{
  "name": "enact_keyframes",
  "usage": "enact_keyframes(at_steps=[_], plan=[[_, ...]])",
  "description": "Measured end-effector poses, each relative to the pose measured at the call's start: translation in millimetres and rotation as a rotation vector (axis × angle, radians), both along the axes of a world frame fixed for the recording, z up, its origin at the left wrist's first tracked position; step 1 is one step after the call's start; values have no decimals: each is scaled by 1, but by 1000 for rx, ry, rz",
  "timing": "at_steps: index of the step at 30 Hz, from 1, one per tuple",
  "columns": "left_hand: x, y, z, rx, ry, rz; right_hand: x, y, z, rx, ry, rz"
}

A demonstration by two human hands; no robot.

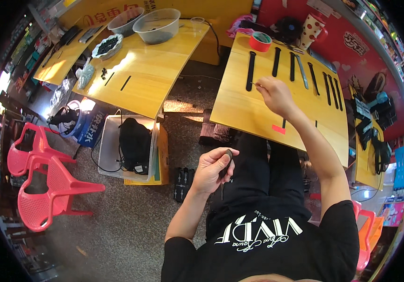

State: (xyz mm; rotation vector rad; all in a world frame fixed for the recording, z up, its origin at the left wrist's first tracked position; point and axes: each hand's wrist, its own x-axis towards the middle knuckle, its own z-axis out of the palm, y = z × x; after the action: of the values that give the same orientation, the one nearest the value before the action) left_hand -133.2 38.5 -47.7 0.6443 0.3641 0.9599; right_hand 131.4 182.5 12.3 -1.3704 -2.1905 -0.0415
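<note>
Left hand [210,171]: raised over the lap, clear of the bench, thumb and fingers closed on a dark strip [229,159]. A thin end hangs below the fist. The grip appears chosen to keep the piece steady near the body; its exact form is partly hidden by the fingers.

Right hand [277,97]: over the bench [239,109], thumb and fingertips together on a small thin item [256,84], beside the lower end of the leftmost black strap [251,70]. The item is too small to identify; whether it touches the strap cannot be told.

Further black straps [276,62] lie to the right, roughly lengthwise and mostly apart, presumably so that each can be picked up singly. A grey strip [301,70] lies among them. A red tape roll [260,44] and a dotted cup [311,32] stand at the far side, likely to leave the nearer surface free for handling.

Markings: white lettering on the black shirt [277,256], inverted in this view; white characters on the blue bag [91,128]; pale lettering on the red wall [338,61]. No legible marking is noted on the straps.
</note>
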Motion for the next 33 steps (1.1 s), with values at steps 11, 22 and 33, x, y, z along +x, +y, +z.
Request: enact_keyframes(at_steps=[11, 22, 33], plan=[[86, -41, 34, 20, 27, -53, -17, -255, 35, -186, 534, 10], [126, -70, 51, 73, 106, -149, 12, -298, 26, 118, 411, -215], [125, -70, 48, 58, 126, -145, 12, -297, 23, 139, 360, -231]])
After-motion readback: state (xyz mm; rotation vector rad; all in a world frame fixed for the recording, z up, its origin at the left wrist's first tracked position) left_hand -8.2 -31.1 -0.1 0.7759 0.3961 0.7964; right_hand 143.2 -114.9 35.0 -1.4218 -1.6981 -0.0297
